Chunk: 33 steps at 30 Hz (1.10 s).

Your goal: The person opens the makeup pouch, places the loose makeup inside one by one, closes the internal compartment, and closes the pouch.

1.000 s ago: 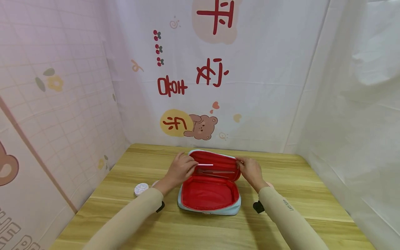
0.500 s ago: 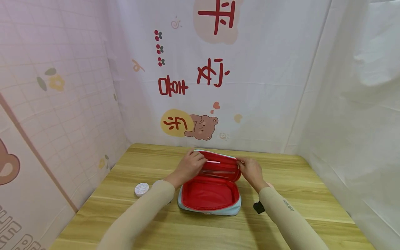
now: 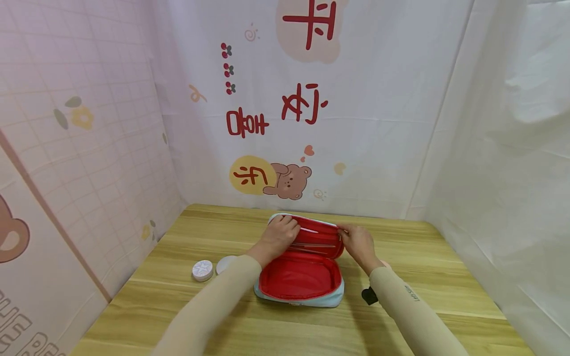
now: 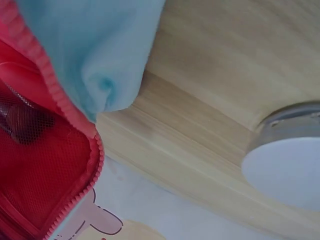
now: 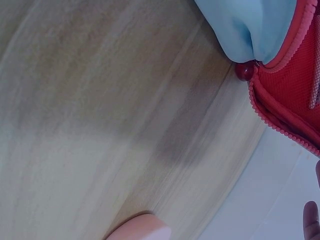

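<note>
A light blue zip bag (image 3: 331, 298) with a red lining stands unzipped on the table, its lid raised. My left hand (image 3: 277, 236) pinches a thin white stick (image 3: 309, 230), which points right across the inside of the lid; its kind is unclear. My right hand (image 3: 357, 243) pinches the lid's top right edge. Several thin sticks (image 3: 316, 245) lie in the lid's pocket. Behind mesh in the left wrist view shows a brush head (image 4: 24, 122). In the right wrist view, fingertips (image 5: 311, 220) appear at the edge, and a dark red bead (image 5: 244, 71) sits at the zip's corner.
Left of the bag on the wooden table (image 3: 311, 331) are a round white box with a star pattern (image 3: 202, 271) and a round white piece (image 3: 224, 264), partly behind the left sleeve. A pink object (image 5: 141, 228) lies on the right. Cloth walls surround the table.
My left hand has moved right with the white stick, further across the lid's inside. The round white piece has come more into sight. My right hand keeps its hold on the lid.
</note>
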Tool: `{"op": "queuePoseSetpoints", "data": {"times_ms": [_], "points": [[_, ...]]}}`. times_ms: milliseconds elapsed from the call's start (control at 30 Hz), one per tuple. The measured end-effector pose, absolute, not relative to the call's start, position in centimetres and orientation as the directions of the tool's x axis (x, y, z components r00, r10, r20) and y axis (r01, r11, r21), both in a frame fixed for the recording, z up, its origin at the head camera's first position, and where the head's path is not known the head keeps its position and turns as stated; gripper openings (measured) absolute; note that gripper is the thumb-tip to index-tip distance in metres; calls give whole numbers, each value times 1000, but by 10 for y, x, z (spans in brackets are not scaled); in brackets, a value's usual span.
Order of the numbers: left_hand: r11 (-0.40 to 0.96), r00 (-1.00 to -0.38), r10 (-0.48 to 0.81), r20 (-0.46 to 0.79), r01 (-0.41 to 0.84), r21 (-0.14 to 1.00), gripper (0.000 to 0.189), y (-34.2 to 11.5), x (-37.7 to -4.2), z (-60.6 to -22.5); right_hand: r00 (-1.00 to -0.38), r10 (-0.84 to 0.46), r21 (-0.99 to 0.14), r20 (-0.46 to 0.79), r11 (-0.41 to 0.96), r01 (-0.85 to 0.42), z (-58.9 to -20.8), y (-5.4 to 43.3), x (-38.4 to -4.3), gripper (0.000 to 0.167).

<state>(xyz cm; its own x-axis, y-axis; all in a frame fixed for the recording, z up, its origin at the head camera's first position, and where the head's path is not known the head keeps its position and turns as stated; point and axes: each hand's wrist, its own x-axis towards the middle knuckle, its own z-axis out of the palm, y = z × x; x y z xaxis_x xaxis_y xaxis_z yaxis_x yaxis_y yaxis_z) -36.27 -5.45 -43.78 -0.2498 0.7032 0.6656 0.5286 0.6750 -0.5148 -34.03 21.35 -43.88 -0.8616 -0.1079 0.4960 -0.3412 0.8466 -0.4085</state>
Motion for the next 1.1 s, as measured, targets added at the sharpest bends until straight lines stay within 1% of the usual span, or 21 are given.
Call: {"op": "queuePoseSetpoints", "data": {"times_ms": [67,267,467,633,767,933,1000,1100], "points": [[681,-264,704,660,515,-520,27,-52,-363,-439,-857,-107,-405,504,848,-344,-440,214,-341,23],[703,-351,702,619,478,-527,27,-45,-361,-443,-855,-100,-406,509,848,-341,-439,214,-341,23],[723,-441,689,575,463,-512,17,-45,-356,-445,-861,-103,-407,499,849,-337,-437,213,-339,24],[751,-515,661,546,458,-476,11,-43,-355,-445,-870,-99,-420,484,846,-330,-437,212,-339,24],[753,-550,657,515,479,-450,9,-44,-355,-444,-877,-93,-431,471,843,-321,-437,212,-339,25],[731,-585,681,440,524,-437,5,-45,-354,-440,-879,-90,-438,468,841,-319,-437,212,-339,25],[723,-593,690,415,542,-428,5,-45,-353,-439,-879,-91,-438,467,840,-320,-436,212,-338,25],[712,-581,702,412,557,-427,4,-46,-351,-438,-881,-91,-440,464,840,-319,-436,212,-338,25]]}}
